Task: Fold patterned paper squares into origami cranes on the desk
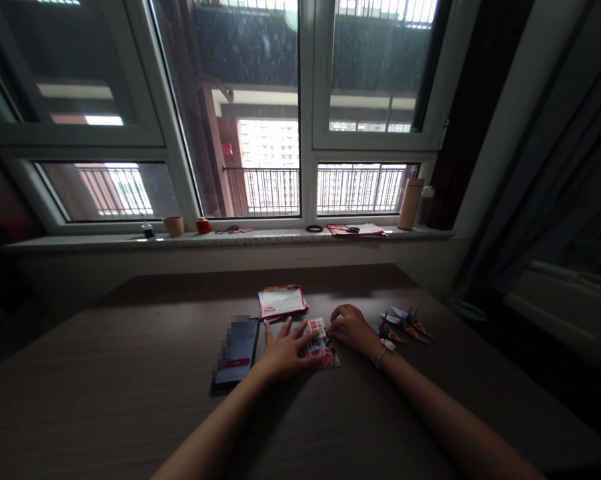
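Observation:
A small printed paper sheet (316, 327) with bright red, yellow and purple patterns lies on the table. My left hand (291, 352) rests on its left side, palm down with the fingers spread. At the sheet's right edge, my right hand (354, 329) has its fingers curled together and pressed on the paper; the exact grip is partly hidden. Just beyond sits a stack of paper sheets (281, 301), the top one white with a red border. A phone (237, 353) lies left of my left hand. Several folded paper shapes (405, 325), pointed like cranes, are right of my right hand.
The brown table (105, 380) stands below a window sill (285, 237). On the sill are a paper cup (173, 227), a small red container (203, 225), scissors (351, 229) on red-edged papers, and a tall beige bottle (411, 204). A dark curtain (540, 153) hangs at right.

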Demonstrator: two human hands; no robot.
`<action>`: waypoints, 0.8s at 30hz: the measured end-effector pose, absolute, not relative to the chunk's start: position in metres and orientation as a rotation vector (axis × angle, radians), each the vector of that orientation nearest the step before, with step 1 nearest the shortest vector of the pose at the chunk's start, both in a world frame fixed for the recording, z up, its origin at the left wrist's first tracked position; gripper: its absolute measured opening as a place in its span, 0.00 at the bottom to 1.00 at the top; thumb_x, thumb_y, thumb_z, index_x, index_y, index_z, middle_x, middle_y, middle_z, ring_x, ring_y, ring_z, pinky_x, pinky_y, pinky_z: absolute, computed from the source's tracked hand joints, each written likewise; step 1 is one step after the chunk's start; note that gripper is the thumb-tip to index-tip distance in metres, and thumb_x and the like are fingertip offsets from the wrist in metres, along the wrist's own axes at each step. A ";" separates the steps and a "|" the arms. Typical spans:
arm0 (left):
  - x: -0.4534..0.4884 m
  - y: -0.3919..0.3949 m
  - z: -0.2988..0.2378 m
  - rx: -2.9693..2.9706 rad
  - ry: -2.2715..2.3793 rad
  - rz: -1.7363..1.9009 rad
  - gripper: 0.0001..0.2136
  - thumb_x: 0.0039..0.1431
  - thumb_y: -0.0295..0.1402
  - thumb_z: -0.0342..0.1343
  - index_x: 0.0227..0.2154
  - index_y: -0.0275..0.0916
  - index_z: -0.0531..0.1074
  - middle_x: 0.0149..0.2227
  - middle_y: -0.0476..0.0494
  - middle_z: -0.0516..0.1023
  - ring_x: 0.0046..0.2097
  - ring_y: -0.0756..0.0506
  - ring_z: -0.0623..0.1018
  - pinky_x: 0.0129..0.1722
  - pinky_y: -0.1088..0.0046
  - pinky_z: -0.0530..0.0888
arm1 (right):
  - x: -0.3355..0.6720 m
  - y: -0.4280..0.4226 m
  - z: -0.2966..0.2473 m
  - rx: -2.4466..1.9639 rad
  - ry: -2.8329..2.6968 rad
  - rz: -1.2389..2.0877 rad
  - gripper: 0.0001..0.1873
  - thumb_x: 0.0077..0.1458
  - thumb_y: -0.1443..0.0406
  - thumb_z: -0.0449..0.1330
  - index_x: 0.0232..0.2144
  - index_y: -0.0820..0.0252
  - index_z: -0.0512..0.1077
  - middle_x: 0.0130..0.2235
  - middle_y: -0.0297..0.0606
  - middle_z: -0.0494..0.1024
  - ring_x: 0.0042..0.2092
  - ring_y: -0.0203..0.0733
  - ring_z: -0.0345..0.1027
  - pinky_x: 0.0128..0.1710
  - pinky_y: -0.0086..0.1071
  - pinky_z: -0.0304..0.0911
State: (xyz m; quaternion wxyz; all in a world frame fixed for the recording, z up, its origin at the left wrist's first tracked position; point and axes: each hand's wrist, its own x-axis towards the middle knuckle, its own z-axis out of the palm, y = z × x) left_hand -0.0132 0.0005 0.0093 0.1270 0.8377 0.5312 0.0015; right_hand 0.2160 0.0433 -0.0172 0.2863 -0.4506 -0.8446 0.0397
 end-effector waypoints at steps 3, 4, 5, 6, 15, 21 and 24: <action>-0.014 0.001 0.009 2.445 1.551 0.011 0.33 0.55 0.65 0.43 0.64 0.67 0.52 0.71 0.55 0.45 0.71 0.28 0.40 0.59 0.28 0.31 | 0.217 0.041 -0.015 -1.198 -2.273 0.127 0.01 0.50 0.63 0.69 0.29 0.51 0.81 0.39 0.36 0.76 0.46 0.44 0.66 0.52 0.39 0.56; -0.014 0.001 0.008 2.447 1.553 0.012 0.33 0.55 0.65 0.43 0.63 0.67 0.53 0.71 0.55 0.45 0.71 0.28 0.41 0.59 0.28 0.31 | 0.218 0.039 -0.014 -1.192 -2.284 0.141 0.01 0.50 0.62 0.69 0.29 0.50 0.81 0.39 0.36 0.76 0.46 0.44 0.66 0.52 0.39 0.56; -0.014 0.001 0.008 2.448 1.556 0.015 0.33 0.55 0.65 0.43 0.63 0.67 0.53 0.71 0.55 0.45 0.71 0.28 0.41 0.60 0.29 0.31 | 0.219 0.037 -0.014 -1.185 -2.295 0.156 0.01 0.49 0.62 0.69 0.29 0.50 0.81 0.39 0.36 0.76 0.46 0.44 0.66 0.52 0.39 0.57; -0.014 0.001 0.008 2.448 1.558 0.016 0.33 0.55 0.65 0.43 0.63 0.67 0.53 0.71 0.55 0.46 0.71 0.28 0.41 0.60 0.29 0.31 | 0.220 0.035 -0.014 -1.177 -2.307 0.173 0.01 0.49 0.62 0.70 0.29 0.50 0.81 0.39 0.36 0.76 0.46 0.44 0.66 0.52 0.38 0.57; -0.014 0.002 0.007 2.440 1.549 0.047 0.33 0.54 0.65 0.44 0.63 0.68 0.54 0.71 0.57 0.46 0.71 0.27 0.40 0.59 0.28 0.29 | 0.231 0.029 -0.017 -1.093 -2.372 0.302 0.04 0.50 0.58 0.69 0.29 0.49 0.82 0.40 0.36 0.75 0.46 0.43 0.66 0.50 0.37 0.57; -0.016 0.004 0.008 2.444 1.548 0.040 0.33 0.54 0.66 0.44 0.63 0.68 0.54 0.71 0.58 0.46 0.71 0.27 0.41 0.58 0.27 0.29 | 0.233 0.026 -0.014 -1.021 -2.407 0.352 0.04 0.50 0.58 0.69 0.30 0.48 0.82 0.40 0.35 0.75 0.47 0.43 0.66 0.52 0.38 0.57; -0.015 0.005 0.009 2.441 1.560 0.025 0.32 0.54 0.65 0.44 0.62 0.68 0.54 0.71 0.59 0.46 0.71 0.27 0.40 0.58 0.28 0.29 | 0.233 0.022 -0.011 -1.023 -2.419 0.421 0.05 0.50 0.57 0.69 0.29 0.49 0.82 0.41 0.36 0.75 0.48 0.44 0.65 0.51 0.38 0.58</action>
